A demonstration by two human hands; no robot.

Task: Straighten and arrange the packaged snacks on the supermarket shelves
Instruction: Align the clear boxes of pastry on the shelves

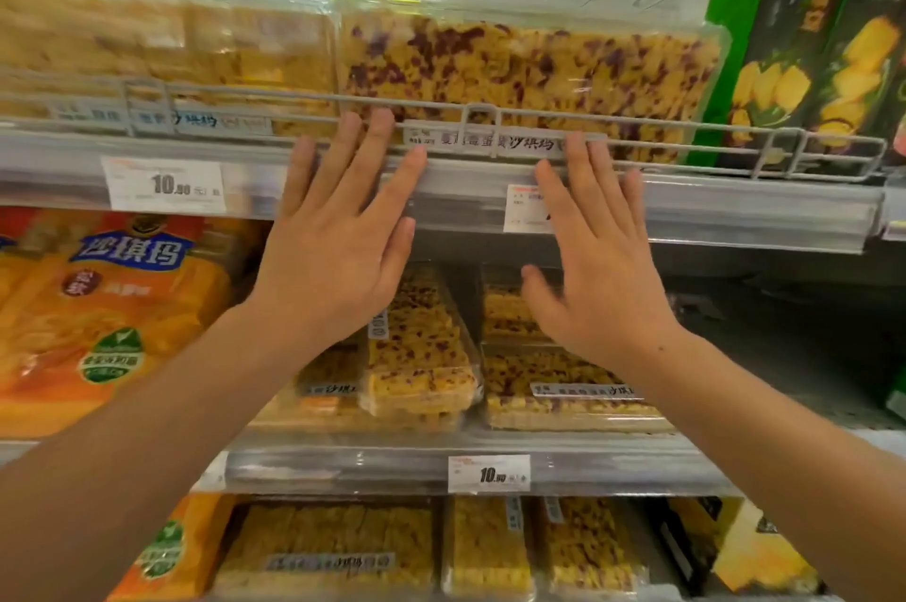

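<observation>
left hand (338,253) flat, fingers spread, empty | right hand (595,268) same | fingertips seemingly touching cranberry snack box (529,77)

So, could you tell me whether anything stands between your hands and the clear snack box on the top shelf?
Yes: the wire rail runs across the front of the clear snack box, between it and both open hands, left hand and right hand.

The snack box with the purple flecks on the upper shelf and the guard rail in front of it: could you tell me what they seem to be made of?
The snack box looks like thin clear glossy plastic: contents show through, with highlights. The guard rail seems to be grey-coated metal wire, judging by its thin rods, though the coating is unclear.
</observation>
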